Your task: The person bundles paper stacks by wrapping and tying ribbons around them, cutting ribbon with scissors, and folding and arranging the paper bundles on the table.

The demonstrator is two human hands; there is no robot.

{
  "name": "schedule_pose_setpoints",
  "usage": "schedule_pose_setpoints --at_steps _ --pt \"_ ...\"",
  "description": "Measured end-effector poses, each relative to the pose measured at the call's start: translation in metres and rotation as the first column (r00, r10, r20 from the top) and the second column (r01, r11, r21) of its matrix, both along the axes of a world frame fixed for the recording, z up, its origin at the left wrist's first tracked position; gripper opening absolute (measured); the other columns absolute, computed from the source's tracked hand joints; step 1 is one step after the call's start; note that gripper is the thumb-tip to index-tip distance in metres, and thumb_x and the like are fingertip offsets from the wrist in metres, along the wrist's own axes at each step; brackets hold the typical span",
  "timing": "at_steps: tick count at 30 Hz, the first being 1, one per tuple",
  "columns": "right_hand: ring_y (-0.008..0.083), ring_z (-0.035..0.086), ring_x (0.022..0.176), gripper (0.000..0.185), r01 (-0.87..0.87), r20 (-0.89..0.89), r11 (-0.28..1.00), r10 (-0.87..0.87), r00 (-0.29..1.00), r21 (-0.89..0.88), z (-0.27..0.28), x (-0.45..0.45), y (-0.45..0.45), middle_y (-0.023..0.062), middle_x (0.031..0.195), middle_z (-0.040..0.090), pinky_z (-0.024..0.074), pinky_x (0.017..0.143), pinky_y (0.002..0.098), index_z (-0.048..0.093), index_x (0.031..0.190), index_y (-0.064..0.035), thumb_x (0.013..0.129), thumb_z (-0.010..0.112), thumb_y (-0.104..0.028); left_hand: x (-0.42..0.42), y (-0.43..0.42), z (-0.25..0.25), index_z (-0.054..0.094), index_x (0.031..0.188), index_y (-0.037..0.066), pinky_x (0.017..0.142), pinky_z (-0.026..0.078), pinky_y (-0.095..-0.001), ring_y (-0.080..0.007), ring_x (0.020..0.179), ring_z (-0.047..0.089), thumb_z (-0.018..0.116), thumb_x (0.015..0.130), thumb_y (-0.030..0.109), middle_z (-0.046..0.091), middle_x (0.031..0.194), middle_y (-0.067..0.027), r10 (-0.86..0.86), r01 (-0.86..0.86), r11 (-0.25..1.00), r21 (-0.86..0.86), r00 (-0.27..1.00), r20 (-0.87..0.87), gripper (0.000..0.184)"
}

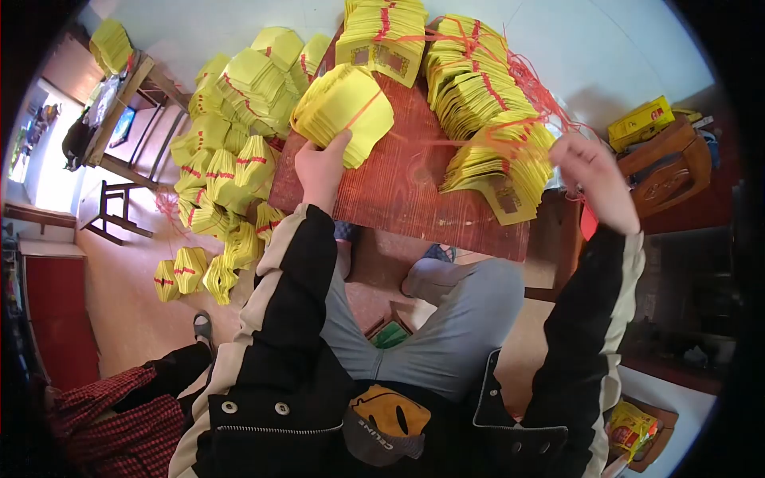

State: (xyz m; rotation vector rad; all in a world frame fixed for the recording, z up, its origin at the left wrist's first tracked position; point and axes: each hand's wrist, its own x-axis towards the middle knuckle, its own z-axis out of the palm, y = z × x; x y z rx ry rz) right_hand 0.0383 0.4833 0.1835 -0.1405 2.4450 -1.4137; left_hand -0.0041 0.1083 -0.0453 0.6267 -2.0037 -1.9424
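Observation:
My left hand (323, 165) grips a bundle of yellow paper sheets (351, 107) above the left part of the red wooden table (382, 191); the thumb lies on its face. A thin red strip (426, 142) crosses the bundle and stretches right toward my right hand (596, 179). That hand is raised past the table's right side, blurred, its fingers closed on the strip's other end. Beneath the strip, a row of yellow paper stacks (494, 171) fans along the table's right side. Another tied yellow stack (381, 36) stands at the back.
Many tied yellow bundles (247, 88) pile up on the floor at left. Loose red strips (538, 92) tangle behind the table's right side. A wooden chair (669, 167) holds a yellow packet (640, 122). At lower left is another person's leg (163, 374).

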Motion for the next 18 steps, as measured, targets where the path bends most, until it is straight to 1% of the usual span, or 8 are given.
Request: schedule_pose_setpoints --at_steps 2,5,9,11,14,16,17,18 --pt "0.0015 0.041 0.065 0.012 0.070 -0.042 0.995 -0.073 0.996 -0.066 0.004 -0.034 0.037 -0.0088 0.075 0.051 0.0314 0.056 0.0209 0.068 0.097 -0.0076 0.102 0.062 -0.017 -0.001 0.000 0.014 0.074 0.106 -0.004 0.055 0.051 -0.0245 -0.0104 0.074 0.070 0.084 0.086 0.022 0.075 0.090 -0.0060 -0.009 -0.003 0.962 0.272 0.999 0.042 0.034" --pt "0.0008 0.033 0.057 0.016 0.248 -0.036 0.961 -0.254 0.967 -0.124 0.008 -0.056 0.058 -0.0111 0.071 0.042 0.0250 0.052 0.0205 0.063 0.091 -0.0102 0.105 0.059 -0.018 -0.005 -0.003 0.006 0.073 0.108 -0.003 0.055 0.052 -0.0255 -0.0104 0.072 0.069 0.084 0.086 0.022 0.075 0.095 -0.0061 -0.012 0.012 0.933 0.360 1.000 -0.002 0.035" --pt "0.0011 0.035 0.056 0.013 0.418 -0.063 0.906 -0.422 0.905 -0.066 -0.014 -0.073 0.108 -0.0103 0.070 0.042 0.0262 0.050 0.0210 0.065 0.096 -0.0085 0.104 0.058 -0.016 -0.005 -0.008 0.013 0.072 0.104 -0.001 0.052 0.048 -0.0249 -0.0104 0.066 0.065 0.084 0.086 0.022 0.073 0.091 -0.0049 0.019 -0.048 0.926 0.374 0.996 0.082 0.031" --pt "0.0015 0.035 0.055 0.013 0.503 -0.083 0.863 -0.505 0.859 -0.049 -0.022 -0.074 0.128 -0.0102 0.069 0.041 0.0261 0.048 0.0215 0.066 0.097 -0.0081 0.103 0.058 -0.016 -0.007 -0.012 0.011 0.070 0.104 0.002 0.051 0.045 -0.0248 -0.0103 0.064 0.062 0.084 0.086 0.021 0.071 0.089 -0.0030 0.000 -0.023 0.818 0.574 0.999 0.039 0.029" --pt "0.0056 0.035 0.048 0.019 0.598 -0.130 0.799 -0.600 0.789 -0.059 -0.027 -0.066 0.154 -0.0072 0.062 0.042 0.0243 0.045 0.0262 0.067 0.090 -0.0076 0.100 0.058 -0.021 -0.004 -0.013 0.023 0.068 0.107 0.006 0.054 0.043 -0.0246 -0.0095 0.067 0.061 0.083 0.087 0.023 0.070 0.090 -0.0004 0.021 -0.006 0.795 0.607 1.000 -0.017 0.030" --pt "0.0074 0.032 0.044 0.020 0.672 -0.249 0.715 -0.698 0.671 -0.195 -0.025 -0.058 0.170 -0.0052 0.060 0.042 0.0212 0.043 0.0268 0.066 0.089 -0.0085 0.099 0.057 -0.023 -0.005 -0.016 0.020 0.068 0.109 0.007 0.057 0.044 -0.0245 -0.0092 0.072 0.062 0.082 0.088 0.024 0.070 0.093 0.0002 0.026 -0.010 0.779 0.626 1.000 -0.016 0.030" --pt "0.0101 0.043 0.050 0.022 0.757 -0.212 0.613 -0.789 0.576 -0.226 -0.012 -0.051 0.177 -0.0029 0.065 0.048 0.0300 0.047 0.0270 0.066 0.090 -0.0073 0.100 0.057 -0.024 -0.006 -0.017 0.019 0.068 0.111 0.009 0.060 0.045 -0.0243 -0.0090 0.077 0.063 0.080 0.090 0.025 0.070 0.095 0.0009 0.030 -0.009 0.762 0.648 0.999 -0.021 0.030" --pt "0.0114 0.049 0.056 0.022 0.718 -0.532 0.669 -0.685 0.497 -0.191 -0.022 -0.055 0.224 -0.0010 0.071 0.053 0.0353 0.051 0.0283 0.067 0.093 -0.0059 0.100 0.058 -0.024 -0.007 -0.019 0.019 0.068 0.111 0.009 0.060 0.045 -0.0243 -0.0090 0.077 0.063 0.080 0.090 0.025 0.070 0.095 0.0009 0.031 -0.009 0.763 0.647 0.999 -0.023 0.030"
